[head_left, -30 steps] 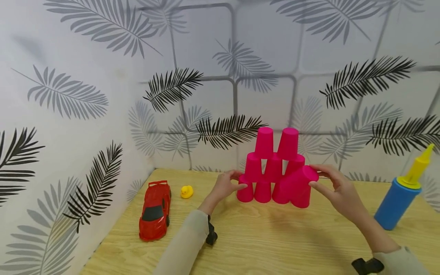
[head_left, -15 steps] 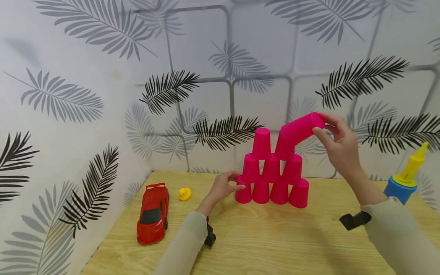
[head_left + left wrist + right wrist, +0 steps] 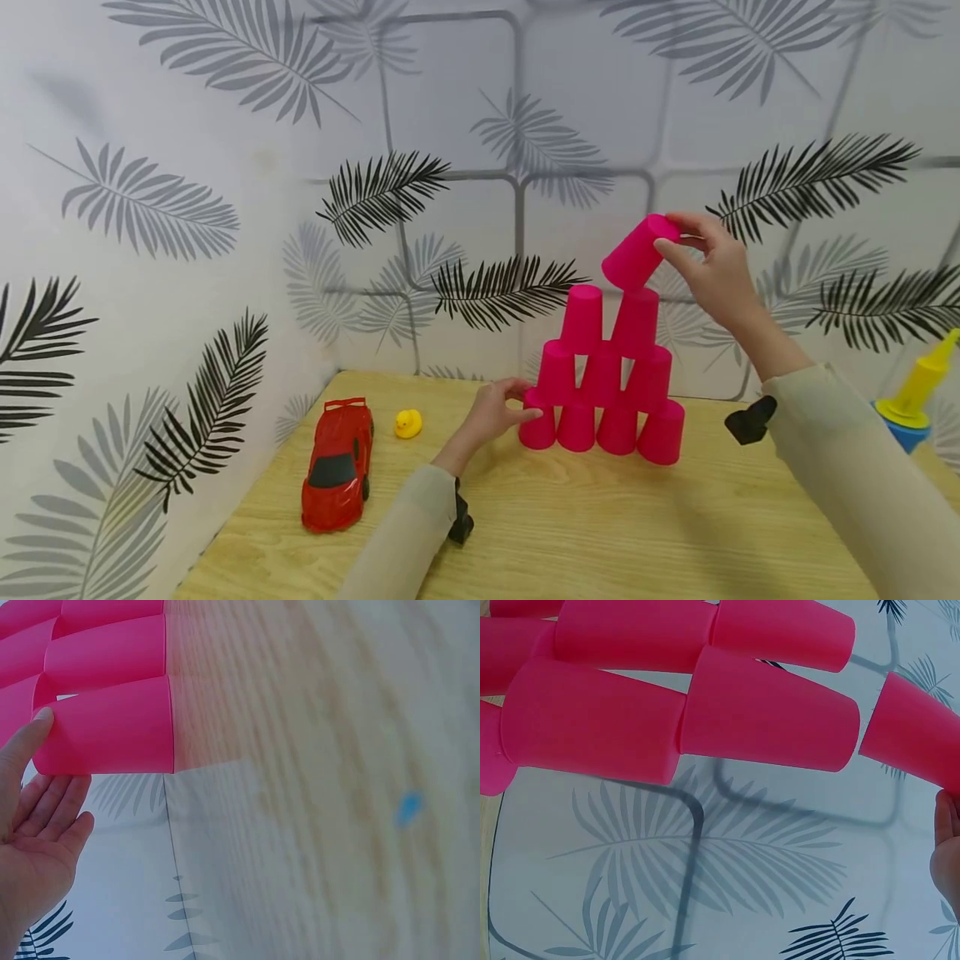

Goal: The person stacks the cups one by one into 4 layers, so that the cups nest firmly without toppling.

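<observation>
Pink cups stand upside down in a stepped stack [image 3: 602,375], with a row on the table, a shorter one above it and two cups on top. My right hand [image 3: 712,262] pinches another pink cup [image 3: 636,254] near its base. That cup is tilted, its mouth end just over the top right cup [image 3: 636,325]. In the right wrist view the held cup [image 3: 915,735] is cut by the frame edge beside the stack. My left hand [image 3: 491,412] is at the bottom left cup [image 3: 112,731], thumb on its near side and fingers along the other side, lightly gripping it.
To the left on the wooden table [image 3: 562,533] are a red toy car [image 3: 336,467] and a yellow rubber duck [image 3: 408,423]. A blue and yellow hand pump [image 3: 911,400] stands at the far right. A leaf-patterned wall [image 3: 450,108] rises close behind the stack.
My right hand has lifted the pink cup from beside the stack's lower right to above its top, then moved it slightly left and turned it steeper. My left hand stays at the bottom left cup.
</observation>
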Tool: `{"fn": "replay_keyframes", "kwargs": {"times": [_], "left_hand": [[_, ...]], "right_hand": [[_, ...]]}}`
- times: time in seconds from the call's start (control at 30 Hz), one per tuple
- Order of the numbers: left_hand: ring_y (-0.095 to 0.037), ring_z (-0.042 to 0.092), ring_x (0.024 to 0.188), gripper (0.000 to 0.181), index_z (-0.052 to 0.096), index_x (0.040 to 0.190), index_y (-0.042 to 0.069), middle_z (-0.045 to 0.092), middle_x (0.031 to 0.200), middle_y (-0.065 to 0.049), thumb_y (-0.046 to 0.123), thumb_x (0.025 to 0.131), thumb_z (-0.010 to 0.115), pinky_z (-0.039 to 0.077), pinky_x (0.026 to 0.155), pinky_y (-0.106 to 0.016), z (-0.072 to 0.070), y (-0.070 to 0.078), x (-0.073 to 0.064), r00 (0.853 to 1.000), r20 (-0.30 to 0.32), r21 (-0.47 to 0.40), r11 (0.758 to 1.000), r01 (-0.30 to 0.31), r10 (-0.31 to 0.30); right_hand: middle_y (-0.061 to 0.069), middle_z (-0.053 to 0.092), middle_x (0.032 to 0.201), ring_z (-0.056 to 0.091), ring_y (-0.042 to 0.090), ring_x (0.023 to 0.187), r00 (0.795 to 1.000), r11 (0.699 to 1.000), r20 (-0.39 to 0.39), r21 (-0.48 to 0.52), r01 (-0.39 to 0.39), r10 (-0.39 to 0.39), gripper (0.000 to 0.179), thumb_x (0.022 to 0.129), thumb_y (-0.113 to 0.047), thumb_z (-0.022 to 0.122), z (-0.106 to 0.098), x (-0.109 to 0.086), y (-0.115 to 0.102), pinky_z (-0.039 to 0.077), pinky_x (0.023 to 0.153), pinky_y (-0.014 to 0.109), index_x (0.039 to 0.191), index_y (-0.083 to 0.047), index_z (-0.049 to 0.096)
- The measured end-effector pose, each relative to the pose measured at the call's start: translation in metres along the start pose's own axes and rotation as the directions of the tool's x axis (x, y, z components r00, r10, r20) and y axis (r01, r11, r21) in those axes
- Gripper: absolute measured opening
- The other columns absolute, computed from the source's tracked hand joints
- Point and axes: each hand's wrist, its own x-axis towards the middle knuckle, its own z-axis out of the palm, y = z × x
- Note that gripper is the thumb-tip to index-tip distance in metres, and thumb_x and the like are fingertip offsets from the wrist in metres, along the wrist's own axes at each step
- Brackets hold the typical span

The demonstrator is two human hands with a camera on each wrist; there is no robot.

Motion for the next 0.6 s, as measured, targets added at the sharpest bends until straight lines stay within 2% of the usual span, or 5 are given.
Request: {"fn": "replay_keyframes", "kwargs": {"times": [0.27, 0.43, 0.53, 0.6], "left_hand": [[-0.026, 0.068, 0.104, 0.040, 0.065, 0.116, 0.004, 0.072, 0.111, -0.012, 0.023, 0.083, 0.079, 0.055, 0.095, -0.047, -0.002, 0.000, -0.001, 1.000, 0.000, 0.029, 0.999, 0.018, -0.018], [-0.028, 0.068, 0.105, 0.041, 0.065, 0.116, 0.003, 0.072, 0.111, -0.013, 0.022, 0.083, 0.079, 0.054, 0.097, -0.048, -0.002, 0.000, -0.001, 1.000, 0.004, 0.036, 0.999, 0.018, -0.018], [-0.025, 0.068, 0.105, 0.042, 0.065, 0.117, 0.004, 0.072, 0.111, -0.011, 0.024, 0.083, 0.079, 0.055, 0.097, -0.044, -0.003, 0.001, 0.000, 1.000, 0.006, 0.055, 0.998, 0.023, -0.023], [-0.024, 0.069, 0.105, 0.042, 0.065, 0.118, 0.004, 0.072, 0.111, -0.011, 0.024, 0.083, 0.079, 0.055, 0.096, -0.042, -0.003, 0.001, 0.000, 1.000, 0.008, 0.068, 0.997, 0.021, -0.022]], "right_hand": [[0.019, 0.057, 0.131, 0.045, -0.019, 0.099, 0.997, 0.999, 0.070, -0.015, 0.037, -0.036, 0.047, 0.094, -0.018, 0.065, 0.010, 0.011, 0.002, 0.039, 0.086, -0.003, 0.136, 0.000, 0.053], [0.020, 0.056, 0.130, 0.045, -0.019, 0.097, 0.992, 0.999, 0.125, -0.027, 0.037, -0.033, 0.047, 0.095, -0.020, 0.064, 0.011, 0.018, 0.004, 0.038, 0.083, -0.003, 0.137, -0.001, 0.053], [0.018, 0.056, 0.132, 0.057, 0.001, 0.106, 0.986, 0.999, 0.167, -0.050, 0.010, -0.002, 0.049, 0.096, -0.025, 0.063, 0.011, 0.021, 0.004, 0.039, 0.080, -0.002, 0.139, -0.004, 0.052], [0.017, 0.056, 0.134, 0.060, 0.015, 0.111, 0.980, 0.997, 0.197, -0.070, -0.013, 0.027, 0.051, 0.096, -0.030, 0.062, 0.010, 0.023, 0.003, 0.039, 0.078, -0.002, 0.140, -0.007, 0.051]]}}
